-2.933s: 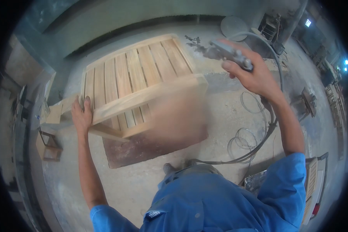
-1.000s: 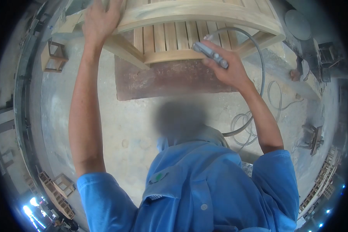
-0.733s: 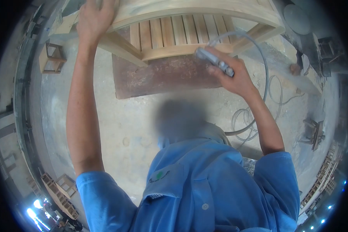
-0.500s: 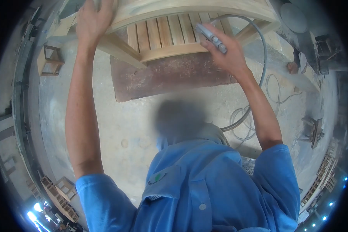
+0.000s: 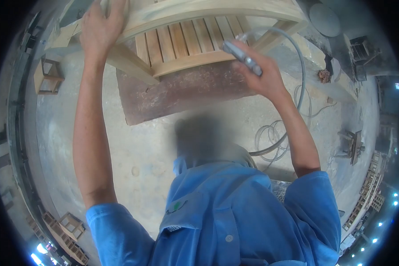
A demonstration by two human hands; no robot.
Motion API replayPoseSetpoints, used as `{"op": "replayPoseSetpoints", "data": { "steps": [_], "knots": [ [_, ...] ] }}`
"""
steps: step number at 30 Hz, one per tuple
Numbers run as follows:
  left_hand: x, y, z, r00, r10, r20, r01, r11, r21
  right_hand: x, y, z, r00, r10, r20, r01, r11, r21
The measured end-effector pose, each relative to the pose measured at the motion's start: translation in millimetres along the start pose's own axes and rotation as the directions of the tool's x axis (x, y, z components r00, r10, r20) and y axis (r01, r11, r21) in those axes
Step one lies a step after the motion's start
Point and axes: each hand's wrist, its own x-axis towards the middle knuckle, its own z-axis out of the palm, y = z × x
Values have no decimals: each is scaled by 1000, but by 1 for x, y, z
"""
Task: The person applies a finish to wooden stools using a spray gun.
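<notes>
A pale wooden piece of furniture [image 5: 199, 17] with a curved front rail and a slatted lower shelf [image 5: 178, 40] stands before me. My left hand [image 5: 102, 29] lies on its upper left corner, fingers stretched out and partly apart; the tips are cut off by the top of the view. In my right hand [image 5: 261, 73] is a grey metal tool that looks like an air blow gun [image 5: 241, 57], with the fingers wrapped round it. It is in front of the shelf's right part. A grey hose [image 5: 302, 62] loops from near it down the right side.
Under the furniture lies a worn reddish-brown mat or board [image 5: 173, 95] on the concrete floor [image 5: 137, 142]. Hose coils [image 5: 270, 137] lie on the floor at right. A small wooden stool [image 5: 48, 76] stands at left. More wooden frames [image 5: 71, 226] are at lower left.
The furniture and floor have shifted left and slightly down in view. My right hand with the tool is a little lower and further right against the slats. My left hand stays on the corner.
</notes>
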Motion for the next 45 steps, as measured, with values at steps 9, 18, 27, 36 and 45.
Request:
{"op": "replayPoseSetpoints", "data": {
  "steps": [9, 18, 27, 36, 45],
  "knots": [
    [3, -7, 1, 1000, -1, -17, 1, 1000, -3, -7, 14, 5, 997, 75, -2, -75, 997, -21],
    [12, -23, 13, 999, 48, -14, -49, 996, -71, -21, 2, -17, 994, 48, -97, -55, 996, -76],
    [19, -38, 23, 997, 73, -27, -74, 997, -21, -38, 0, -25, 969, 245, 24, -242, 966, -92],
    [18, -37, 23, 994, 103, -46, -106, 992, -62, -23, -7, -39, 986, 151, -74, -164, 959, -231],
    [13, -33, 21, 990, 117, -79, -119, 993, -14, -52, -8, -48, 945, 309, 103, -280, 933, -227]
  ]
}}
